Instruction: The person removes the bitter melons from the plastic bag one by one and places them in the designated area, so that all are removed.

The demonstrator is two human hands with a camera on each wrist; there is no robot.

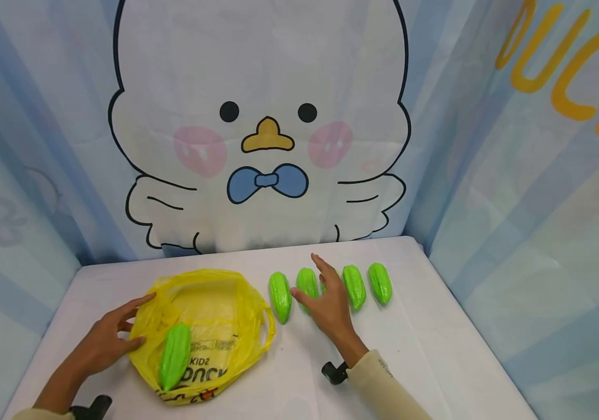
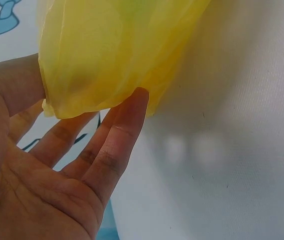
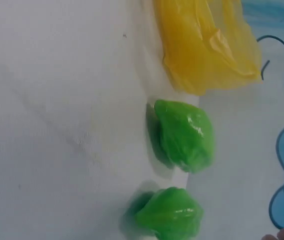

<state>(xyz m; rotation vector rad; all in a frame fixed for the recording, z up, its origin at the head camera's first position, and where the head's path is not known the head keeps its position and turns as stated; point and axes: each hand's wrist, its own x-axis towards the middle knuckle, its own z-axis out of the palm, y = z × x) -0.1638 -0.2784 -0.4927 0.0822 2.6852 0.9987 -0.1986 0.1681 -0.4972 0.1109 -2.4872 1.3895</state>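
My left hand (image 1: 105, 338) holds the left rim of a yellow plastic bag (image 1: 254, 291), with film between thumb and fingers in the left wrist view. The bag lies with its mouth wide, and one bright green, ridged, star-fruit-like toy (image 1: 175, 356) is inside at its left. To the right, several more of the same green toys stand in a row, with a left-end toy (image 1: 280, 297) nearest the bag and a right-end toy (image 1: 380, 283). Above the row's middle hovers my right hand (image 1: 330, 309), thumb and fingers spread, holding nothing; it partly hides the toys behind it.
A white-covered table (image 1: 435, 361) lies beneath everything. Cloth printed with a duck (image 1: 268, 140) stands at its back, and pale blue cloth (image 1: 535, 251) flanks the right side. One bag handle loop (image 1: 269, 329) sticks out toward the row.
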